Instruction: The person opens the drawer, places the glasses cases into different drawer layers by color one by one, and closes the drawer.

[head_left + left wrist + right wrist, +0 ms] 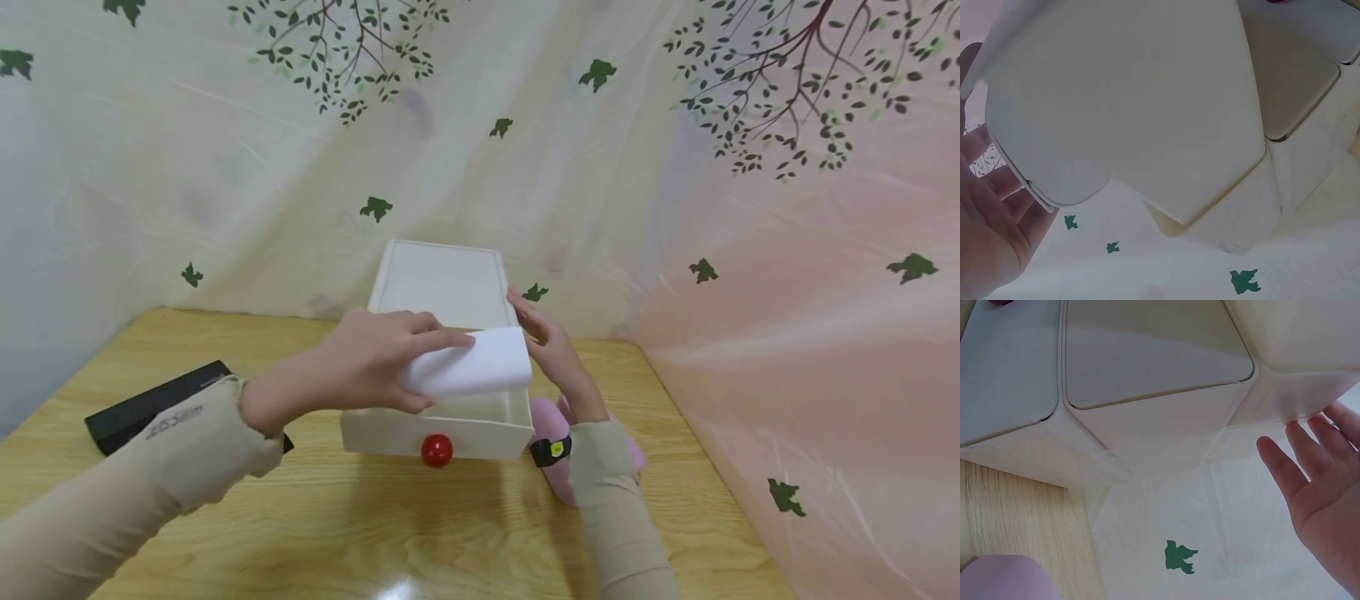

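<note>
A white drawer unit stands on the table, its top drawer with a red knob pulled out toward me. Over that open drawer my left hand grips a thin white sheet-like item, bent into a curve. In the left wrist view, fingers of that hand show along the edge of a white rounded corner. My right hand is at the unit's right side, fingers extended, with fingertips touching the side wall in the right wrist view. The drawer's inside is partly hidden by the sheet.
A long black box lies on the wooden table at the left, partly behind my left sleeve. Something pink and rounded lies by the unit's right side, partly behind my right wrist. A curtain printed with leaves hangs behind.
</note>
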Demonstrator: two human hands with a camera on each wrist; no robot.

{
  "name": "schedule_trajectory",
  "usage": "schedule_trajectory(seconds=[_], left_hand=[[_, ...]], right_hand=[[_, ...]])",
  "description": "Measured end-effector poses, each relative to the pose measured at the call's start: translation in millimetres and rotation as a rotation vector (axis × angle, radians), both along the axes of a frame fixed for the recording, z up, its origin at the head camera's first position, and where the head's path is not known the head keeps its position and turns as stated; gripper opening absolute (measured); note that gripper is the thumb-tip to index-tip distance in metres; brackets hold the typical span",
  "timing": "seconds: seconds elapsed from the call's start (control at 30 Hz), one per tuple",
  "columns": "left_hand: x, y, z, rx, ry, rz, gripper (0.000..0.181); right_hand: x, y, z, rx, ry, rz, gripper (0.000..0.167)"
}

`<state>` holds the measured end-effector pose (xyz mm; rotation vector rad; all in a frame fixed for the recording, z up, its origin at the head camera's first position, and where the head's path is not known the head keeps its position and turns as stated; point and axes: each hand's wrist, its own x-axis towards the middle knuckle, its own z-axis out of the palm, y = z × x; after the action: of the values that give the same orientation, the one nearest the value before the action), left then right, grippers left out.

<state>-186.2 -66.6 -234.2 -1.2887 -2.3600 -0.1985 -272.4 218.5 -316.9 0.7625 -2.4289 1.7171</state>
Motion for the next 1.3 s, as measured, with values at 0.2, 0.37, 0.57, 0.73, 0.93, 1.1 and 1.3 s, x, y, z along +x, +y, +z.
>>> schedule_trajectory(seconds=[0.2, 0.37, 0.57, 0.73, 0.93, 1.1, 1.3], left_hand=[[-3.8, 3.7, -4.1, -0.061, -0.089, 0.018, 0.063], [-9.4, 3.3, -6.8, -0.078, -0.174, 0.020, 0.060], [-12.0, 1.9, -8.7, -0.081, -0.249, -0.007, 0.055], [-14.4, 2.0, -8.8, -0.100, -0.335, -0.027, 0.053], [-18.5, 2.4, -10.5, -0.132, -0.430, -0.023, 0.052], [-20.4, 5.3, -13.1, -0.184, -0.442, 0.015, 0.050], [-20.6, 8.7, -19.5, -0.198, -0.373, 0.060, 0.049]], right_hand=[[0.6, -1, -0.3, 0.029, -0.001, -0.033, 0.055], [0.8, 0, -0.4, 0.026, 0.006, -0.029, 0.056], [0.8, 0, -1.1, 0.037, -0.002, -0.035, 0.058], [0.0, -1, -1.9, 0.036, 0.007, -0.031, 0.057], [-0.2, -1, -2.5, 0.029, 0.013, -0.033, 0.057], [-1.0, 0, -3.2, 0.033, 0.010, -0.037, 0.056], [-2.1, -1, -2.5, 0.025, 0.002, -0.031, 0.055]])
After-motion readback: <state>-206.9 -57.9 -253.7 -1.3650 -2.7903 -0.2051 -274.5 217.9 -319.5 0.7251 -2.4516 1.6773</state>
